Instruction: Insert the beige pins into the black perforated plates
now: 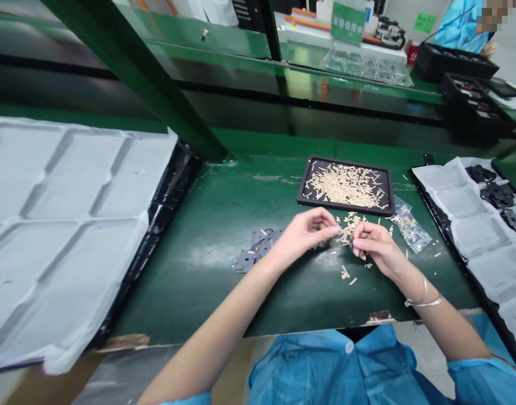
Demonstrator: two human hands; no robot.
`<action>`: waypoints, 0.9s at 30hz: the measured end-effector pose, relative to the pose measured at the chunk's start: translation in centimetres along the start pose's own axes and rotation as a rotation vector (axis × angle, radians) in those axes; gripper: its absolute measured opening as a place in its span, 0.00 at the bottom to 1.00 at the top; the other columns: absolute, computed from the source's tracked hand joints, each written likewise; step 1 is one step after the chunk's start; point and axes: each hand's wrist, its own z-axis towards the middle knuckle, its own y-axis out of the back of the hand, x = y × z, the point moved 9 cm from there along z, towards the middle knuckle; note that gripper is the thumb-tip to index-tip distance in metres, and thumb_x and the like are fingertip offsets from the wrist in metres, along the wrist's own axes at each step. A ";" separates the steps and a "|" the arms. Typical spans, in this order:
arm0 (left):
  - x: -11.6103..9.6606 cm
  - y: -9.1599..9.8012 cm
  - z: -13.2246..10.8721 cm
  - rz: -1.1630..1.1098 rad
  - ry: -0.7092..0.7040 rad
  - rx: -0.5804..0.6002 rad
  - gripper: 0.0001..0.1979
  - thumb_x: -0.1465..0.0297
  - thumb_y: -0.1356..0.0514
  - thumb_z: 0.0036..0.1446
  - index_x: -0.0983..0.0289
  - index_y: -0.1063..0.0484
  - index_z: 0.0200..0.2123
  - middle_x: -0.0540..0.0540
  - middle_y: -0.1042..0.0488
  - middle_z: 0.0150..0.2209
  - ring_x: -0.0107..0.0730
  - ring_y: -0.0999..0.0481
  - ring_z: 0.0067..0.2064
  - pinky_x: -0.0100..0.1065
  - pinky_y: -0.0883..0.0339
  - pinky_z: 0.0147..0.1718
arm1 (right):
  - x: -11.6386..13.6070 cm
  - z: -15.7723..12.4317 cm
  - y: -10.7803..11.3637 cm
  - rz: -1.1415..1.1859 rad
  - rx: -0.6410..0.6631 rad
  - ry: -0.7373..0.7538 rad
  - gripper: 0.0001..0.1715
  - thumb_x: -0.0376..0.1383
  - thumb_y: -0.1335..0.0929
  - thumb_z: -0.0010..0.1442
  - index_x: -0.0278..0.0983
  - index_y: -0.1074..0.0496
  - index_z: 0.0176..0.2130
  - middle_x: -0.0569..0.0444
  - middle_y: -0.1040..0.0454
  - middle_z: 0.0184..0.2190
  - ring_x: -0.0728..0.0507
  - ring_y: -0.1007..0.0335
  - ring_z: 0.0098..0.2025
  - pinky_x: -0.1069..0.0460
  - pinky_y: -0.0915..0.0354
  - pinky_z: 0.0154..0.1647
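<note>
My left hand (311, 229) hovers over the green bench, thumb and fingertips brought together; what they pinch, if anything, is too small to make out. Just right of it, my right hand (374, 244) pinches a small dark part (352, 241), mostly hidden by the fingers. Between and behind the hands lies a loose scatter of small tan strips (348, 225). Beyond them a shallow black tray (302, 197) bears a heap of the same strips. Flat dark grey parts (252, 253) lie left of my left hand, partly behind the wrist.
A large tray lined with white sheet (64, 174) stands at left. Another lined tray (473, 208) at right holds several black parts (496, 194). A clear plastic bag (412, 228) lies beside the strips. A green post (157, 84) rises behind. A person in blue (460, 25) is at far right.
</note>
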 end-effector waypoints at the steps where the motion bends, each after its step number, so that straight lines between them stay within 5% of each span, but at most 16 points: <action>1: -0.9 1.7 -0.6 0.176 -0.039 -0.116 0.14 0.61 0.32 0.45 0.64 0.30 0.30 0.51 0.28 0.28 0.28 0.30 0.30 0.29 0.40 0.27 | 0.1 0.1 0.2 0.001 -0.022 0.002 0.17 0.42 0.22 0.41 0.35 0.29 0.23 0.59 0.29 0.16 0.54 0.39 0.17 0.59 0.45 0.18; 7: -1.5 7.2 -5.1 1.175 0.061 -0.271 0.19 0.57 0.35 0.48 0.63 0.28 0.39 0.60 0.25 0.41 0.53 0.26 0.45 0.46 0.36 0.41 | 0.4 0.0 0.1 0.011 -0.019 0.010 0.16 0.40 0.22 0.40 0.36 0.30 0.23 0.60 0.29 0.15 0.54 0.40 0.17 0.59 0.45 0.18; 10: -0.1 8.0 -6.0 1.393 0.113 -0.243 0.22 0.57 0.35 0.48 0.64 0.29 0.42 0.65 0.27 0.47 0.60 0.30 0.51 0.51 0.36 0.45 | 0.4 -0.1 -0.2 0.009 0.009 0.016 0.15 0.39 0.23 0.41 0.35 0.30 0.23 0.60 0.29 0.16 0.55 0.39 0.18 0.59 0.45 0.18; 14: 0.1 8.2 -5.9 1.298 0.007 -0.275 0.19 0.57 0.35 0.46 0.62 0.33 0.37 0.61 0.27 0.45 0.54 0.30 0.47 0.46 0.36 0.41 | 0.3 0.0 -0.3 0.000 0.024 0.013 0.15 0.39 0.23 0.41 0.35 0.30 0.23 0.60 0.29 0.16 0.55 0.40 0.18 0.59 0.45 0.19; 21: -0.8 8.3 -6.0 0.680 0.032 -0.401 0.14 0.57 0.40 0.49 0.61 0.36 0.29 0.51 0.28 0.30 0.38 0.28 0.34 0.35 0.37 0.35 | 0.3 0.2 -0.4 -0.036 0.034 0.023 0.16 0.41 0.23 0.42 0.36 0.29 0.22 0.59 0.29 0.16 0.54 0.40 0.18 0.58 0.46 0.18; 27: -0.3 4.9 -1.4 0.236 0.029 -0.380 0.16 0.58 0.35 0.43 0.63 0.32 0.28 0.51 0.27 0.26 0.33 0.28 0.29 0.30 0.37 0.29 | 0.3 0.2 0.0 -0.041 0.004 0.070 0.14 0.41 0.23 0.41 0.36 0.28 0.22 0.59 0.28 0.18 0.54 0.42 0.18 0.57 0.47 0.18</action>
